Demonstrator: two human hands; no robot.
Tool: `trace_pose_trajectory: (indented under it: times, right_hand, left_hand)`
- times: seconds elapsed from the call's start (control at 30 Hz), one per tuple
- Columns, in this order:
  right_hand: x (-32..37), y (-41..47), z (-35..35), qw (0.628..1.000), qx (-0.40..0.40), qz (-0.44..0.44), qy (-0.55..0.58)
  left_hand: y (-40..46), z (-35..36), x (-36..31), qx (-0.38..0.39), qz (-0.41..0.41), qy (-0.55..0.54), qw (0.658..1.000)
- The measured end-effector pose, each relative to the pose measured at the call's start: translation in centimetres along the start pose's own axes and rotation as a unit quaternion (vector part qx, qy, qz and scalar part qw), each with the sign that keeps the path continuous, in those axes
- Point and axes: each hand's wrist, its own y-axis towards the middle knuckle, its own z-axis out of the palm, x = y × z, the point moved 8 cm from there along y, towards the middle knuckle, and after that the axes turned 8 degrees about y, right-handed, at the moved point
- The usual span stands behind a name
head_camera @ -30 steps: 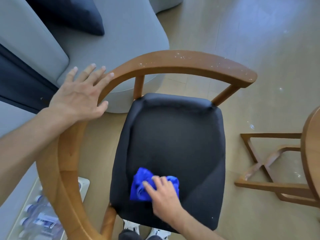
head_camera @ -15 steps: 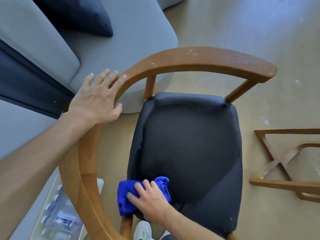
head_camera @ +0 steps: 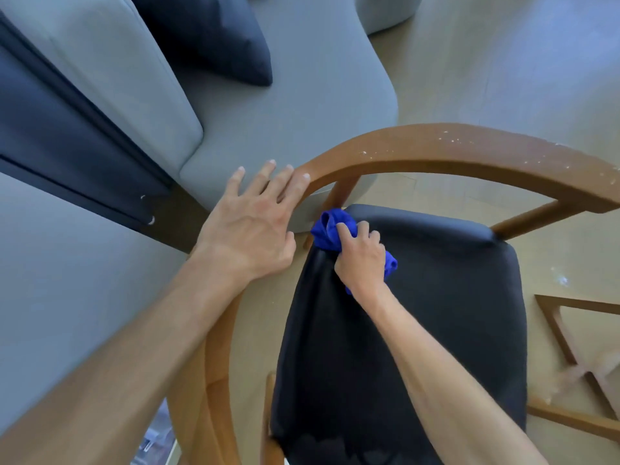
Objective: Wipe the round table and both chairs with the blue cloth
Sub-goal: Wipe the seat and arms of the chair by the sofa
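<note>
Steadying item: left hand (head_camera: pixel 248 236), fingers flat and spread on the curved brown wooden chair rail (head_camera: pixel 419 152), apparently bracing the chair against wiping pressure. Working item: right hand (head_camera: pixel 360 260), grip curled tight round the bunched bright blue cloth (head_camera: pixel 327 231), pressing it on the black padded seat (head_camera: pixel 419 313) at its far left corner, beside a rail post. Change: a second earlier the cloth lay at the seat's near edge; the left hand stays on the rail.

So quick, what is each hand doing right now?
Left hand: open, fingers straight, resting on the chair's wooden rail.
Right hand: closed around the bunched blue cloth, at the far left corner of the black seat.
</note>
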Motion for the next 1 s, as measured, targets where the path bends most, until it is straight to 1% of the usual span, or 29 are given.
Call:
trace_pose_trajectory:
  times: [0.03, 0.07, 0.1, 0.17, 0.23, 0.27, 0.3, 0.33, 0.37, 0.4, 0.47, 0.5, 0.53, 0.57, 0.6, 0.63, 0.7, 0.73, 0.77, 0.8, 0.83, 0.9, 1.0]
  right_hand:
    - [1.4, -2.9, 0.5, 0.999, 0.011, -0.037, 0.017]
    - [3.1, -6.5, 1.1, 0.994, 0.038, -0.095, 0.033]
    - [4.7, -10.7, 2.0, 0.983, 0.085, -0.158, 0.044]
    - [6.8, -18.5, 3.2, 0.940, 0.190, -0.281, 0.046]
    - [7.0, -23.5, 4.0, 0.886, 0.284, -0.366, 0.028]
    - [6.6, -24.3, 4.1, 0.864, 0.307, -0.399, 0.009]
    - [6.0, -23.7, 3.8, 0.852, 0.308, -0.423, -0.009]
    - [5.2, -21.9, 3.2, 0.854, 0.288, -0.433, -0.021]
    - [4.3, -19.1, 2.3, 0.869, 0.253, -0.425, -0.021]
    - [3.0, -15.6, 1.2, 0.895, 0.211, -0.393, -0.013]
    - [-0.9, -7.8, -1.4, 0.949, 0.127, -0.289, 0.015]
    - [-3.9, -4.3, -2.4, 0.972, 0.090, -0.216, 0.009]
    - [-7.3, -1.6, -3.3, 0.989, 0.070, -0.127, -0.007]
    - [-11.1, 0.0, -3.8, 0.997, 0.063, -0.031, -0.011]
    - [-14.9, 0.6, -4.4, 0.997, 0.047, 0.067, 0.007]
    - [-18.6, 0.3, -5.1, 0.986, 0.017, 0.164, 0.035]
    - [-23.8, -1.8, -6.1, 0.935, -0.033, 0.339, 0.099]
    - [-24.9, -2.5, -6.0, 0.908, -0.047, 0.396, 0.124]
    - [-25.0, -2.5, -5.6, 0.888, -0.053, 0.434, 0.140]
    - [-24.5, -1.9, -5.3, 0.878, -0.053, 0.451, 0.151]
    - [-23.4, -1.0, -5.0, 0.879, -0.050, 0.448, 0.156]
    - [-19.7, 1.6, -4.2, 0.905, -0.026, 0.402, 0.139]
    - [-11.1, 4.4, -1.9, 0.955, 0.047, 0.276, 0.101]
  left_hand:
    - [0.0, 0.0, -0.1, 0.000, 0.000, -0.004, 1.000]
    - [-0.1, 0.0, -0.1, 0.002, -0.003, -0.005, 1.000]
    - [-0.1, 0.0, 0.0, 0.006, -0.005, -0.006, 1.000]
    - [-0.2, 0.1, -0.1, 0.015, -0.002, 0.000, 1.000]
    - [-0.2, 0.0, -0.1, 0.015, 0.004, 0.005, 1.000]
    - [-0.2, 0.0, -0.1, 0.017, 0.005, 0.006, 1.000]
    - [-0.3, 0.0, -0.1, 0.018, 0.004, 0.008, 1.000]
    - [-0.3, 0.0, 0.0, 0.019, 0.002, 0.013, 1.000]
    - [-0.4, 0.1, 0.1, 0.019, 0.001, 0.018, 1.000]
    - [-0.4, 0.1, 0.1, 0.017, 0.001, 0.022, 1.000]
    - [-0.4, 0.1, 0.1, 0.010, -0.001, 0.024, 1.000]
    - [-0.4, 0.0, 0.1, 0.008, -0.001, 0.026, 1.000]
    - [-0.4, 0.0, 0.1, 0.008, -0.001, 0.029, 1.000]
    - [-0.4, 0.0, 0.1, 0.009, -0.001, 0.031, 0.999]
    - [-0.4, 0.0, 0.1, 0.010, -0.003, 0.032, 0.999]
    - [-0.4, -0.1, 0.1, 0.011, -0.003, 0.034, 0.999]
    - [-0.4, -0.1, 0.1, 0.012, 0.002, 0.039, 0.999]
    - [-0.5, -0.2, 0.1, 0.009, 0.003, 0.039, 0.999]
    - [-0.4, -0.3, 0.2, 0.005, 0.003, 0.038, 0.999]
    - [-0.4, -0.3, 0.1, 0.001, 0.007, 0.037, 0.999]
    - [-0.4, -0.3, -0.1, -0.003, 0.012, 0.037, 0.999]
    - [-0.4, -0.3, -0.1, -0.010, 0.014, 0.036, 0.999]
    - [-0.3, -0.3, -0.1, -0.018, 0.018, 0.041, 0.999]
